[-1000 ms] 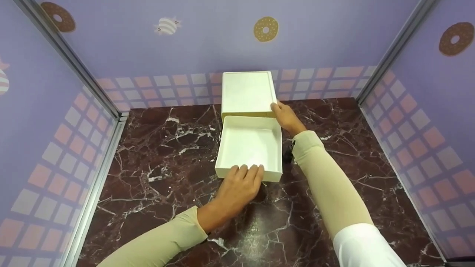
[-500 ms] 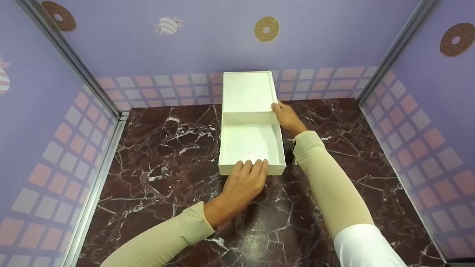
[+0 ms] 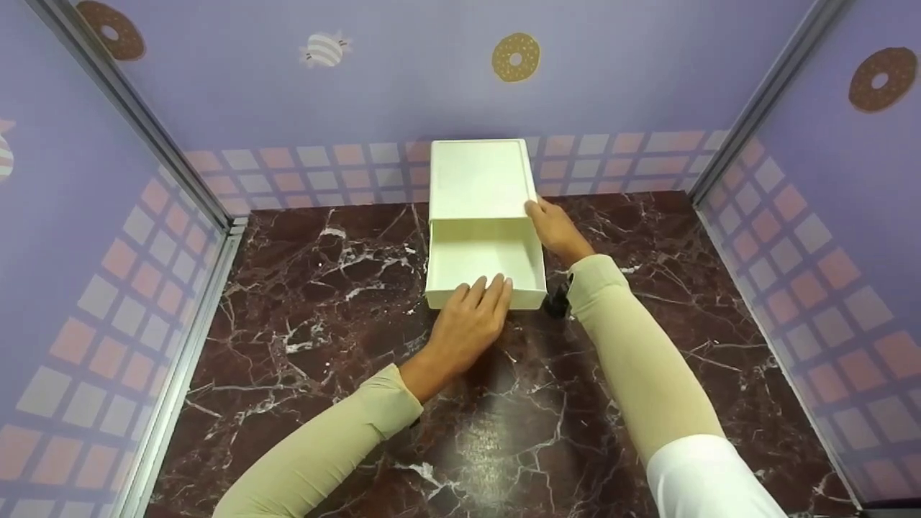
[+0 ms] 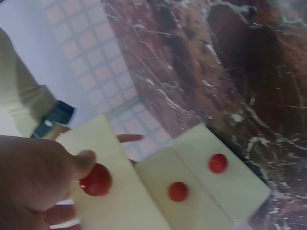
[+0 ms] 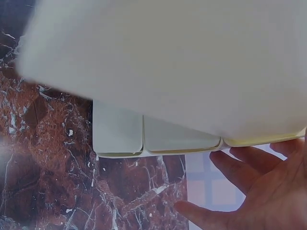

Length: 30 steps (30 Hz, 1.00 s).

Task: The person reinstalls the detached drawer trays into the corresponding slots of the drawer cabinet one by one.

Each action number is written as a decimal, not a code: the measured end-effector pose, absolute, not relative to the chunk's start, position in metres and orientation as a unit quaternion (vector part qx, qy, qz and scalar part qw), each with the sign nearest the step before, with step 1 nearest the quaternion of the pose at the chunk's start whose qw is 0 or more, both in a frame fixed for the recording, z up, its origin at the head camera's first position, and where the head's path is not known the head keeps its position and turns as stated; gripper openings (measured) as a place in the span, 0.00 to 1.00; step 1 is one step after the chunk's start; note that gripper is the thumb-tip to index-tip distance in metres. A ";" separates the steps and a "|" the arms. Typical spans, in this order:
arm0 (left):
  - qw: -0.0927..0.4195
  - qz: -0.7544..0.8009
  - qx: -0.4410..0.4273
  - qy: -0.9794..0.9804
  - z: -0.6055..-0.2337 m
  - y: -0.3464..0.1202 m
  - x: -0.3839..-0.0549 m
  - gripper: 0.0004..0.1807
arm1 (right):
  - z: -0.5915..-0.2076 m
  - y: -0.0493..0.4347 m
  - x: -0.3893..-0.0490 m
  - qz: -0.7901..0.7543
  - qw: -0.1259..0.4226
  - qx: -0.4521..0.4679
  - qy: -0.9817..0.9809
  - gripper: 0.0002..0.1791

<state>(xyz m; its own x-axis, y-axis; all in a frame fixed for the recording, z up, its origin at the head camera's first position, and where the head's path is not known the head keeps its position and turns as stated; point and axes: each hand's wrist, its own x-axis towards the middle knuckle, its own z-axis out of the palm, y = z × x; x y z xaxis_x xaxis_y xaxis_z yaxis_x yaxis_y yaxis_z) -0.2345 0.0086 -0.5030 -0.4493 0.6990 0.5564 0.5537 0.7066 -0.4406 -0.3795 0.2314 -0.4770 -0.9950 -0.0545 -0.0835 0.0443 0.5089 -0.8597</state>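
A small white drawer unit (image 3: 481, 176) stands against the back wall, its top drawer (image 3: 489, 255) partly pulled out and bare inside. My left hand (image 3: 464, 331) holds the drawer's front, fingers over the rim. In the left wrist view, the thumb of that hand (image 4: 38, 177) lies against a round red knob (image 4: 97, 179) on the drawer front. Two lower drawers with a middle knob (image 4: 178, 191) and a bottom knob (image 4: 218, 163) are flush below. My right hand (image 3: 555, 226) steadies the unit's right front corner, its thumb on top and its fingers stretched along the side.
Dark red marbled flooring (image 3: 345, 345) with white veins surrounds the unit. Purple panels with pink and white checks enclose it at the back (image 3: 403, 86), left (image 3: 79, 216) and right (image 3: 835, 237). A dark strapped device (image 4: 57, 115) sits on the right wrist.
The top drawer, earlier tilted and farther out, has straightened and slid back into the unit, pushed by my left hand. My right hand has stayed at the corner.
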 end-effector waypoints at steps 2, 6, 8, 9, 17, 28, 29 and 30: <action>0.380 0.082 -0.377 -0.841 -0.512 0.004 -0.240 0.23 | -0.477 0.231 -0.379 -0.497 0.054 -0.001 0.866 0.34; 0.394 0.059 -0.368 -0.840 -0.534 -0.011 -0.252 0.29 | -0.477 0.231 -0.380 -0.496 0.054 -0.004 0.866 0.34; 0.407 0.055 -0.354 -0.840 -0.546 -0.019 -0.258 0.28 | -0.477 0.232 -0.381 -0.498 0.056 -0.004 0.865 0.34; 0.414 0.058 -0.348 -0.839 -0.550 -0.023 -0.260 0.27 | -0.477 0.232 -0.381 -0.498 0.057 -0.005 0.865 0.34; 0.446 0.066 -0.344 -0.824 -0.560 -0.031 -0.272 0.29 | -0.477 0.232 -0.382 -0.492 0.059 -0.003 0.869 0.35; 0.450 0.087 -0.333 -0.824 -0.551 -0.027 -0.302 0.28 | -0.475 0.232 -0.381 -0.493 0.058 0.004 0.868 0.34; 0.447 0.088 -0.333 -0.826 -0.550 -0.027 -0.306 0.28 | -0.476 0.231 -0.381 -0.492 0.056 0.003 0.869 0.34; 0.441 0.092 -0.331 -0.829 -0.550 -0.026 -0.309 0.29 | -0.475 0.231 -0.380 -0.492 0.055 0.002 0.869 0.34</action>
